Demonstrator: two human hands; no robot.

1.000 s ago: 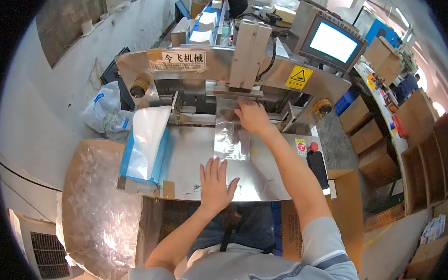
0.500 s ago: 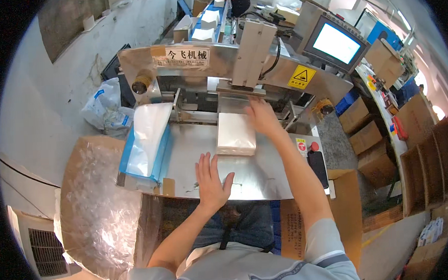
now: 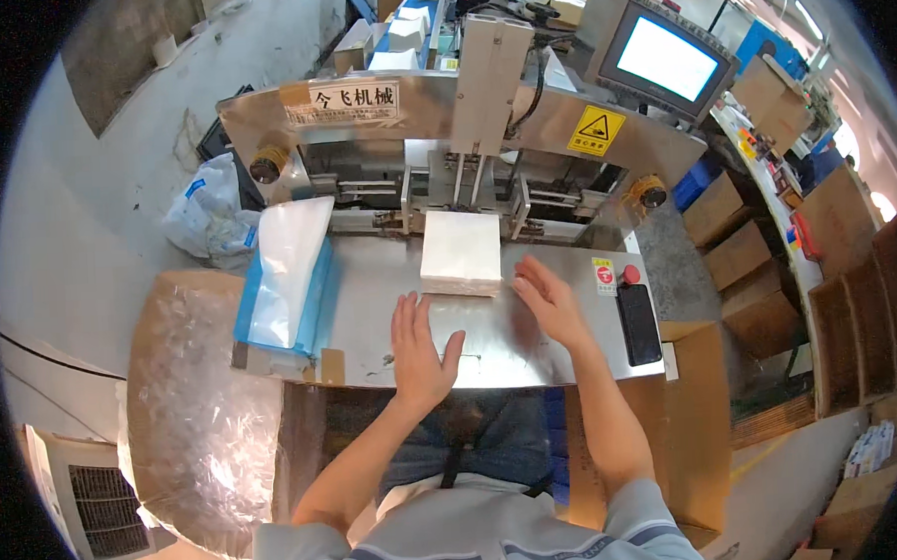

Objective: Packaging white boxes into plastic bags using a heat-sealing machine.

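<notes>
A white square stack (image 3: 461, 247), like a block of paper or napkins, lies on the steel worktop (image 3: 384, 283) at the mouth of a machine. Just short of its front left corner, my left hand (image 3: 422, 353) is open, palm down, thumb spread and nothing held. Off the stack's right side my right hand (image 3: 552, 301) is also open, its fingers stretched out and apart from the stack. Behind the stack, a bar on two rods hangs beneath the machine's upright cylinder (image 3: 490, 88); part of this mechanism is hidden.
Clear plastic bags (image 3: 290, 267) lie in a blue holder (image 3: 320, 311) at left. A carton of crumpled clear film (image 3: 204, 411) stands below it. A red button (image 3: 630, 274) and a black phone (image 3: 639, 324) are at right, under a screen (image 3: 667, 58). Cardboard (image 3: 696, 409) stands below.
My right hand has drawn back from the stack's far right edge toward me. The machine's bar has dropped and its side brackets have closed in behind the stack. My left hand has barely moved.
</notes>
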